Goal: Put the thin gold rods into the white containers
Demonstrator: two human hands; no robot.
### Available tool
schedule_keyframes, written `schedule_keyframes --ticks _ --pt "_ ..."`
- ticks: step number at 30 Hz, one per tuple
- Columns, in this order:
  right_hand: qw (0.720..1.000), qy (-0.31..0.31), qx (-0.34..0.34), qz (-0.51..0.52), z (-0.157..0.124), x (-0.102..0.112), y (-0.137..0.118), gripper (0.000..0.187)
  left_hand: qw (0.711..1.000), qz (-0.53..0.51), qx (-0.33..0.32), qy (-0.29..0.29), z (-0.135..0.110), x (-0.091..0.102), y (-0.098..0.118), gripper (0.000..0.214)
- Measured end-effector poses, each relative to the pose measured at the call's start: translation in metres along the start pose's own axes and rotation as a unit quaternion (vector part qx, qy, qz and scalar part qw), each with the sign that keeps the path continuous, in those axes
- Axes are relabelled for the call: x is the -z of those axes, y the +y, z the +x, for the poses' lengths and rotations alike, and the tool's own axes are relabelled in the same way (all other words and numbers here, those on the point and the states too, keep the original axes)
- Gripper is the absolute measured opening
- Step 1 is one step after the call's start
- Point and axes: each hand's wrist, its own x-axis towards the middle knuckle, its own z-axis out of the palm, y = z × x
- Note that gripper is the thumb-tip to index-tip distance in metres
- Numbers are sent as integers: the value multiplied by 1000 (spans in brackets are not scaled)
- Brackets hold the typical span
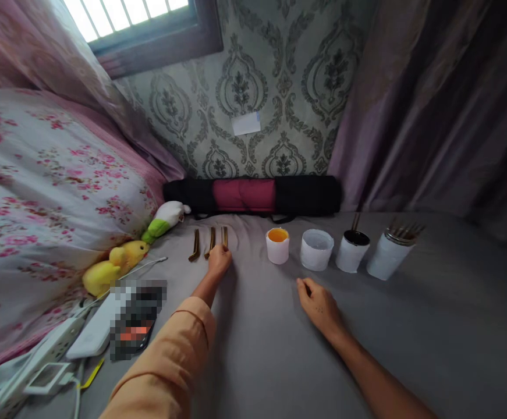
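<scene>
My left hand (219,260) rests on the bed with its fingers closed on the near end of a small bundle of thin brown sticks (224,234). To its left lie a second bundle of brown sticks (212,237) and a third, bent bundle (195,247). My right hand (321,307) is loosely curled above the sheet, with nothing visible in it. Beyond it stand a white-wrapped cup with orange inside (277,251), a wider whitish cup (316,257), a white-wrapped jar with a dark top and sticks (353,259), and a tilted white-wrapped jar holding several brown sticks (388,261).
A black and maroon roll (244,195) lies along the patterned wall. At left are a yellow plush toy (116,267), a green and white plush (166,216), a white power bank (98,331), a blurred phone (137,320) and a power strip (39,361) with cables. Curtains hang both sides.
</scene>
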Motion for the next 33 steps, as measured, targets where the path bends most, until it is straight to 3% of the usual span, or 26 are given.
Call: schedule_keyframes --ticks 13,33 --pt "1000 -2 5 2 1 -2 2 37 988 141 -54 11 -1 2 -8 23" --pt "1000 0 13 -8 1 -3 3 37 976 202 -84 -1 3 3 -7 23"
